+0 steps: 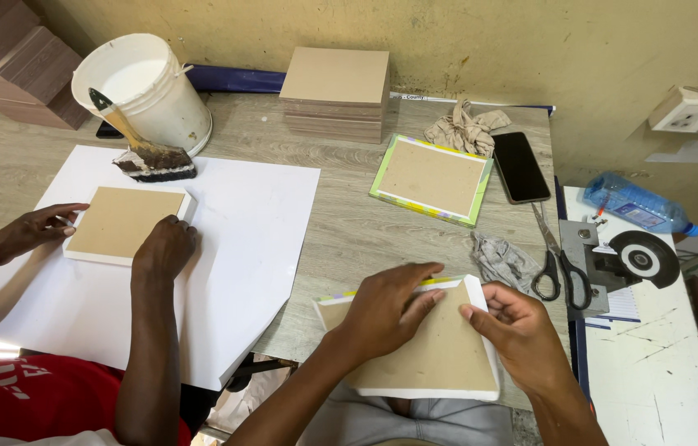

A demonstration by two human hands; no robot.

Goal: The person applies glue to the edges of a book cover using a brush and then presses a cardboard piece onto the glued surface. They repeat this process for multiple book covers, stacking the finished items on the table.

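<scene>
I hold a brown board with white wrapped edges [440, 355] at the table's near edge, over my lap. My left hand [386, 310] lies flat on its top, fingers pressing along the upper edge where a yellow-green strip shows. My right hand [514, 326] pinches the upper right corner of the board. To the left a co-worker in a red shirt presses a similar board [122, 219] onto a large white sheet [258, 239], with one hand [165, 246] on its right edge and the other hand [43, 223] at its left edge.
A finished green-edged board [433, 178] lies mid-table, a stack of plain boards [336, 91] behind it. White glue bucket [146, 87] and brush [146, 153] at back left. Phone [520, 165], scissors [555, 264], rags [464, 128], an angle grinder [621, 260] and a water bottle [638, 206] at right.
</scene>
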